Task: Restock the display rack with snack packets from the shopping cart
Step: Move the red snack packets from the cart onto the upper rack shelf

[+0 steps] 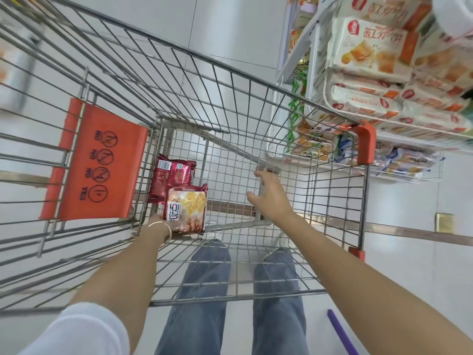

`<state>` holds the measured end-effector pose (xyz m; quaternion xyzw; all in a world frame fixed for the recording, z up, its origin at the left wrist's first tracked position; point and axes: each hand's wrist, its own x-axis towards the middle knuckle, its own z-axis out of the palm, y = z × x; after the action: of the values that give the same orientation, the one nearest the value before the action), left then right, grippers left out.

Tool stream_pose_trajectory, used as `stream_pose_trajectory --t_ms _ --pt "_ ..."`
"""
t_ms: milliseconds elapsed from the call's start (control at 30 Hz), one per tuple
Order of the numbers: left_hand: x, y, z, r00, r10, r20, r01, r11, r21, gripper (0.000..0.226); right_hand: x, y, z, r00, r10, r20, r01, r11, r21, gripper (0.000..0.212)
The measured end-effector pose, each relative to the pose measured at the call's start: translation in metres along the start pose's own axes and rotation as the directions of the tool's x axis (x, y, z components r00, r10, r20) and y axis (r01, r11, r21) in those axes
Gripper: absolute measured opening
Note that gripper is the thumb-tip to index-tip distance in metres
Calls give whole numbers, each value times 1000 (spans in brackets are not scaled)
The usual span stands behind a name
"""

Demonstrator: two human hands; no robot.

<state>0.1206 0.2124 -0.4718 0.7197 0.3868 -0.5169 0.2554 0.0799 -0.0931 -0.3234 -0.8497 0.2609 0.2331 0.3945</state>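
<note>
Grips with left hand point(163, 228) the pale orange-printed plastic snack packet point(188, 206) inside grey wire shopping cart point(230, 70), against dark red foil packet point(171, 175). Holds right hand point(268, 198) spread, empty, nearby.

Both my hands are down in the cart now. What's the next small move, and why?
Probably lift the cracker packet out of the cart with the left hand and carry it toward the rack. That hand already seems to grip the packet's lower edge, the packet is tipped up, and the right hand is open, holding nothing.
</note>
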Motion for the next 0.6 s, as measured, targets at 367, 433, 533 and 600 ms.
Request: stream_pose_trajectory --t_ms 367,433,533,600 --pt "-145 107 -52 859 417 298 -319 890 -327 61 11 -34 -37 984 139 -110 -93 934 345 52" --pt "-159 119 -54 829 411 381 -308 902 -302 64 10 -43 -46 986 152 -68 -110 902 418 60" --pt "-177 131 -49 798 417 435 -347 908 -233 60 7 -55 -55 983 138 124 -181 860 477 68" --pt "-180 137 -43 777 421 468 -364 907 -211 69 7 -54 -54 948 99 304 -254 809 530 53"
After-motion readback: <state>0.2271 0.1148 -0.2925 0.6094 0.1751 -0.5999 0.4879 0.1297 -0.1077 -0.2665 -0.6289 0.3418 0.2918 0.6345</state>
